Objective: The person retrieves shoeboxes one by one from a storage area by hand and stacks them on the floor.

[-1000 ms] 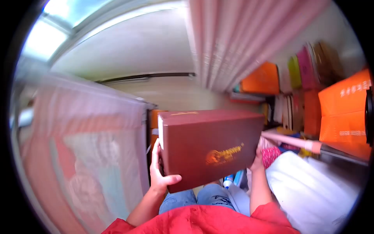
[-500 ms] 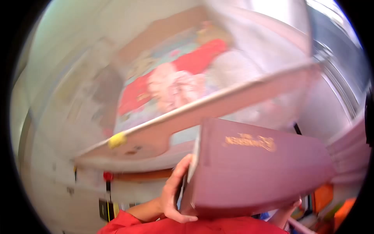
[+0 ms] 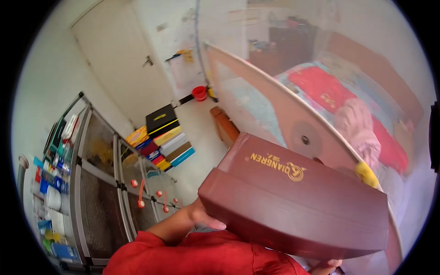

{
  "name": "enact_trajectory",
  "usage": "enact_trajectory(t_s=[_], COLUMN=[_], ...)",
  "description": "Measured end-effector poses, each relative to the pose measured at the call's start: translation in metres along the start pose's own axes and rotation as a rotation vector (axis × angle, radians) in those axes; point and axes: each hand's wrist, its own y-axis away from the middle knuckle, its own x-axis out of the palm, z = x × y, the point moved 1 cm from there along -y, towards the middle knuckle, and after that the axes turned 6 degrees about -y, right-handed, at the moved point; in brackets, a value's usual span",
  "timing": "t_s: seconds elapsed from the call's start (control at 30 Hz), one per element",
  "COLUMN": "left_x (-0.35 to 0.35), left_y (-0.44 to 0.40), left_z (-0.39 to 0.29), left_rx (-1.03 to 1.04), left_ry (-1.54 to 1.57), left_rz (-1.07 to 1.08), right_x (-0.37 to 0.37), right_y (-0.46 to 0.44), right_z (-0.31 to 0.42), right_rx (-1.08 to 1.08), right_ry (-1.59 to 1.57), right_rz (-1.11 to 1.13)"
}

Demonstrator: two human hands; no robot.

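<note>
A maroon shoe box (image 3: 293,206) with gold lettering and a gold emblem on its lid is held tilted in front of my red-shirted body. At the box's left end, my left hand (image 3: 205,216) grips it, thumb along the near lower edge and the other fingers hidden underneath. My right hand (image 3: 327,265) is at the near edge on the right, mostly hidden below the box with only fingertips showing. The lid looks closed.
Several stacked boxes (image 3: 172,137) stand on the floor beyond a glass-fronted cabinet (image 3: 103,201) topped with bottles and jars. A door (image 3: 117,59) and red bucket (image 3: 199,93) lie farther back. A netted bed (image 3: 284,105) fills the right side.
My view has swung left from the bed, bringing the door, cabinet and stacked boxes into sight. The shoe box stays in both hands, now showing its lid and near side more clearly.
</note>
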Motion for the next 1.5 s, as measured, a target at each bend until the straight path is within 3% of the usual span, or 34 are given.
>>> enact_trajectory(t_s=[0.03, 0.2, 0.3, 0.43, 0.5, 0.53, 0.67, 0.73, 0.8, 0.87, 1.13, 1.2, 1.3, 1.33, 1.5], left_x=[-0.001, -0.018, -0.017, -0.041, -0.06, -0.071, -0.122, -0.157, -0.198, -0.233, -0.392, -0.434, -0.499, -0.516, -0.6], left_y=[0.0, 0.033, 0.055, 0.079, 0.079, 0.079, 0.084, 0.093, 0.101, 0.108, 0.108, 0.112, 0.134, 0.145, 0.166], left_z=[-0.006, -0.018, -0.02, -0.011, -0.01, -0.01, -0.006, 0.006, 0.015, 0.017, 0.008, 0.009, 0.024, 0.03, 0.039], left_rx=[0.024, 0.088, 0.104, 0.033, 0.03, 0.022, -0.078, -0.103, -0.128, -0.184, -0.197, -0.225, -0.302, -0.361, -0.439], left_ry=[0.148, 0.153, 0.083, 0.172, 0.233, 0.278, 0.237, 0.301, 0.366, 0.452, 0.438, 0.574, 0.543, 0.493, 0.492], left_rz=[-0.116, -0.43, -0.752, -0.912, -0.999, -1.067, -1.287, -1.301, -1.314, -1.326, -1.449, -1.424, -1.534, -1.591, -1.684], right_x=[0.014, 0.083, 0.126, 0.179, 0.21, 0.226, 0.292, 0.317, 0.347, 0.366, 0.499, 0.531, 0.584, 0.613, 0.654], right_y=[-0.007, -0.051, -0.072, -0.092, -0.1, -0.104, -0.132, -0.146, -0.159, -0.174, -0.201, -0.217, -0.234, -0.232, -0.23], right_z=[-0.004, -0.019, -0.03, -0.058, -0.082, -0.097, -0.158, -0.198, -0.234, -0.265, -0.39, -0.434, -0.511, -0.517, -0.607], right_rx=[0.024, 0.127, 0.207, 0.335, 0.41, 0.427, 0.665, 0.684, 0.803, 0.931, 1.157, 1.28, 1.317, 1.461, 1.503], right_ry=[0.017, 0.067, 0.069, 0.111, 0.143, 0.19, 0.407, 0.425, 0.551, 0.572, 0.445, 0.462, 0.392, 0.426, 0.46], right_rz=[0.05, 0.32, 0.459, 0.601, 0.645, 0.537, 0.622, 0.653, 0.594, 0.671, 0.747, 0.789, 0.975, 0.901, 0.905])
